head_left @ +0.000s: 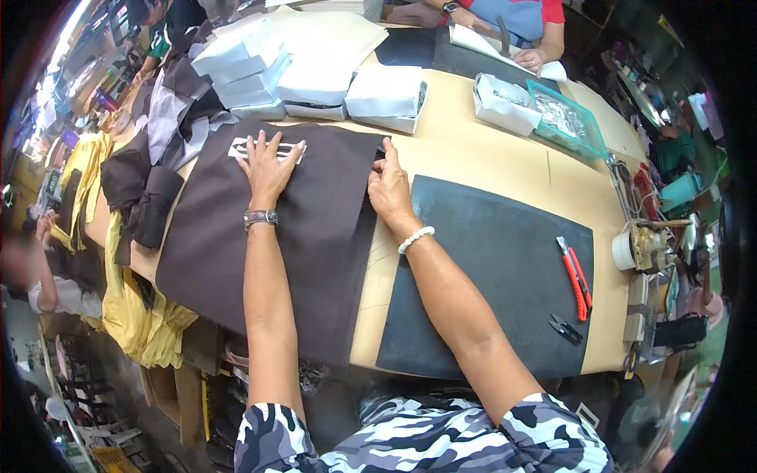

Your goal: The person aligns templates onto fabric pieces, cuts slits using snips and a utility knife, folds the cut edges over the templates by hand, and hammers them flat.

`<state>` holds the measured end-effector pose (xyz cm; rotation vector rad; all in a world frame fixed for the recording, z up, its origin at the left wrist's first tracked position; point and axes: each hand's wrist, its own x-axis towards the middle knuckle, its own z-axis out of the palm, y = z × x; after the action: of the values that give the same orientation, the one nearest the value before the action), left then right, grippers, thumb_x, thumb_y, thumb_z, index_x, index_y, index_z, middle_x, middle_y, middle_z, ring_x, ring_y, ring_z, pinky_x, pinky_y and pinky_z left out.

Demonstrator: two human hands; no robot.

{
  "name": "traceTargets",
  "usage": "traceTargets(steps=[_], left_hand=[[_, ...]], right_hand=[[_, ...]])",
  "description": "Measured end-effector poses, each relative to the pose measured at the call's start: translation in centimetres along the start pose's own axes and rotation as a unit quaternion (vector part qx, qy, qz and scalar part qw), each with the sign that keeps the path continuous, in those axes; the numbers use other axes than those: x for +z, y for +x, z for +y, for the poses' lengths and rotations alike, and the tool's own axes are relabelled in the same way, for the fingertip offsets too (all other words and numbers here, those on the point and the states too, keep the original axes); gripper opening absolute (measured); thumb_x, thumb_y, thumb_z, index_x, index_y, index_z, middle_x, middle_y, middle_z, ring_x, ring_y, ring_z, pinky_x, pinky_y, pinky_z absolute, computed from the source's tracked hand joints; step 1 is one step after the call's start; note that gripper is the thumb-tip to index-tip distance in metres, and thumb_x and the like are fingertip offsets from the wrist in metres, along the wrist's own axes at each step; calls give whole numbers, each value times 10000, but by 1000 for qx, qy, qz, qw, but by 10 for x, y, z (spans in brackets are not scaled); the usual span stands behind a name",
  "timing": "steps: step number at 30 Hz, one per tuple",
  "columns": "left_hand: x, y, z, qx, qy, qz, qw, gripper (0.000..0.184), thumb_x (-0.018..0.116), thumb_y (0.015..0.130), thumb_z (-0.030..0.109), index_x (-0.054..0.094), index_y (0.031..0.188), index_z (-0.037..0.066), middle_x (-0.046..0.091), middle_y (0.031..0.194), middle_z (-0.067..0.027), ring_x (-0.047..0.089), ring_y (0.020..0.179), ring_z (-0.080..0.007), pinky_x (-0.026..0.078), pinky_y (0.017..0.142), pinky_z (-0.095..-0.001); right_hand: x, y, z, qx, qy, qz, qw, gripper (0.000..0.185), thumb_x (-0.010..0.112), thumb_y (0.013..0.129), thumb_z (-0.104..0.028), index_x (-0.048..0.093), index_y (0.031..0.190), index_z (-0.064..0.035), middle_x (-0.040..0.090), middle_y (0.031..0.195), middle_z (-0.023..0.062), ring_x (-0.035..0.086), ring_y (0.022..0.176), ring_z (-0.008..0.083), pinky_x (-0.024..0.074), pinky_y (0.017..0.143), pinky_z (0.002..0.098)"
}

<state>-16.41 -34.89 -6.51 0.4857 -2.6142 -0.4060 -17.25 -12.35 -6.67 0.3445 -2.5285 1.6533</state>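
My left hand lies flat with its fingers spread on a dark brown fabric sheet. Under those fingertips is a white piece with black markings, partly covered by the hand. At the far right corner of the fabric, my right hand is closed, its fingers pinching the edge. Part of that grip is hidden. To the right of it lies a black cutting mat. Two red cutter knives and small black thread snips rest on the mat.
White boxes and large pale sheets stand along the back. A teal basket is at back right. Dark cloth and yellow cloth hang at the left edge. Across the table, a person handles paper.
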Motion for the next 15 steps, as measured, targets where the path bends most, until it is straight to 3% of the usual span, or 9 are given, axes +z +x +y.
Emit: traceTargets(steps=[2, 6, 9, 10, 13, 14, 15], left_hand=[[-7, 2, -1, 14, 5, -28, 1000, 700, 537, 784, 614, 529, 1277, 118, 331, 1431, -184, 177, 1365, -382, 53, 1062, -618], [-12, 5, 18, 14, 86, 16, 996, 663, 549, 789, 576, 543, 1251, 101, 344, 1420, -189, 197, 1353, -399, 103, 1053, -630], [-5, 4, 32, 41, 62, 45, 996, 638, 565, 781, 559, 559, 1230, 106, 370, 1399, -193, 217, 1345, -396, 117, 1049, -634], [5, 1, 31, 31, 52, 36, 997, 605, 578, 774, 549, 587, 1203, 122, 398, 1381, -179, 241, 1335, -390, 120, 1053, -628], [18, 1, 27, 8, 48, 46, 998, 565, 581, 775, 539, 617, 1165, 132, 421, 1370, -155, 260, 1329, -381, 124, 1057, -620], [13, 0, 29, 11, 39, 52, 998, 545, 586, 772, 529, 629, 1146, 134, 438, 1361, -137, 275, 1324, -370, 127, 1059, -614], [11, -1, 30, 8, 42, 47, 998, 541, 588, 773, 525, 629, 1147, 136, 441, 1357, -137, 277, 1324, -367, 128, 1059, -614]], right_hand=[[-4, 1, -3, 9, -18, -10, 1000, 644, 516, 785, -18, 261, 1376, 10, 638, 940, 196, 612, 889, 356, 467, 822, 407], [1, 4, 3, 0, 1, -17, 1000, 678, 515, 782, -36, 220, 1391, 7, 636, 943, 198, 621, 879, 357, 469, 812, 406], [0, 4, 0, 7, -2, -25, 1000, 680, 509, 785, -42, 210, 1394, 8, 638, 944, 204, 620, 879, 366, 469, 807, 415], [-1, 4, -2, 13, -8, -32, 999, 693, 546, 794, -98, 210, 1389, 24, 641, 943, 217, 621, 881, 380, 474, 796, 427], [-2, 7, -30, 52, -164, -48, 984, 730, 590, 800, -178, 210, 1382, 47, 642, 944, 233, 626, 865, 391, 481, 778, 433], [4, 7, -33, 8, -228, -13, 974, 854, 650, 767, -295, 188, 1390, 62, 643, 922, 245, 633, 850, 392, 497, 760, 427], [6, 9, -36, 5, -251, -31, 968, 886, 660, 752, -314, 179, 1396, 60, 643, 919, 248, 635, 845, 391, 502, 756, 424]])
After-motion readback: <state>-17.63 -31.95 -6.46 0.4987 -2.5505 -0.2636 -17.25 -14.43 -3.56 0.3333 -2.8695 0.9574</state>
